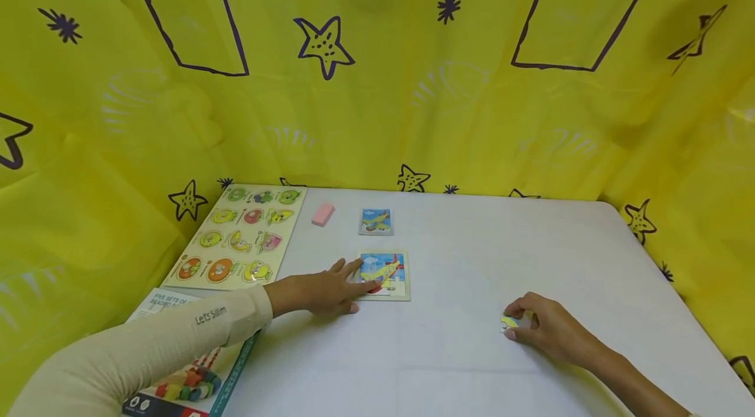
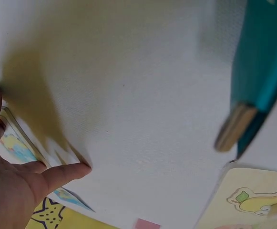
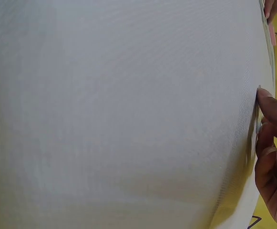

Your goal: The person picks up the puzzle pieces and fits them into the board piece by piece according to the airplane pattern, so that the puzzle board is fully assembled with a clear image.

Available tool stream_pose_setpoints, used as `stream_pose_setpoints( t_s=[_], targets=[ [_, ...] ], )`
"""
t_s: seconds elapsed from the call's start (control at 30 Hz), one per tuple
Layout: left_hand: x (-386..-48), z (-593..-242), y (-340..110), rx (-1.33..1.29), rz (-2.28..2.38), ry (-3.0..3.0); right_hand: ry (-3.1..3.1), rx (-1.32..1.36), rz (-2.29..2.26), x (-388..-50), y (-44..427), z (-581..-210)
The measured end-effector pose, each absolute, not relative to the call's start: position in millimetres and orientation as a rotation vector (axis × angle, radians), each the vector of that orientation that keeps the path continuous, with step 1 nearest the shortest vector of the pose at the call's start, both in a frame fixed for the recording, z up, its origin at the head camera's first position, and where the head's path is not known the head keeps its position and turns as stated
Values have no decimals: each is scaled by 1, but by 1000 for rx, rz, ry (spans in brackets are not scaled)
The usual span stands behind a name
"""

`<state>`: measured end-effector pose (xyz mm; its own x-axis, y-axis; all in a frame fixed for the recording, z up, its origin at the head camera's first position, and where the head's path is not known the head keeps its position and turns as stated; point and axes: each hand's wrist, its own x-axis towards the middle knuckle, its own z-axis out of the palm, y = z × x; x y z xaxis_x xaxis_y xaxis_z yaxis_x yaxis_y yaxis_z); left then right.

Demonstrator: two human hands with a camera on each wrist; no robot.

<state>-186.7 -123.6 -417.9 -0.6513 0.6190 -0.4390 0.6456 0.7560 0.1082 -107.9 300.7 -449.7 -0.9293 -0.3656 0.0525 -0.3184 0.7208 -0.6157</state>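
Observation:
My left hand (image 1: 327, 289) rests with spread, fairly straight fingers on a small jigsaw puzzle tray (image 1: 407, 273) that shows a yellow and red airplane on blue sky. A pale patch shows at the picture's lower right. In the left wrist view the hand (image 2: 14, 186) partly covers the tray (image 2: 21, 131). To the right, my right hand (image 1: 551, 328) pinches a small puzzle piece (image 1: 508, 323) with yellow and blue on it, between thumb and fingers, just over the table. The right wrist view shows that piece (image 3: 258, 117) edge-on in the right hand (image 3: 274, 167).
Behind the tray lies a matching airplane picture (image 1: 376, 221), with a pink block (image 1: 323, 214) to its left. A fruit board (image 1: 236, 240) and a box (image 1: 227, 371) with beads pictured on it occupy the left side. Yellow curtain (image 1: 377, 109) surrounds the white table (image 1: 460, 253).

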Motion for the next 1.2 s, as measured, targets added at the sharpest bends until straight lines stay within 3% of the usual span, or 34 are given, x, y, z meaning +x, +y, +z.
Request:
stream_pose_setpoints(
  t_s=[1.0,1.2],
  targets=[
    [-186,-415,-123,976,-99,2502,2857,-385,-1031,-102,296,-449],
    [-187,-416,-123,958,-94,2497,2754,-536,-1134,-105,298,-452]
  ],
)
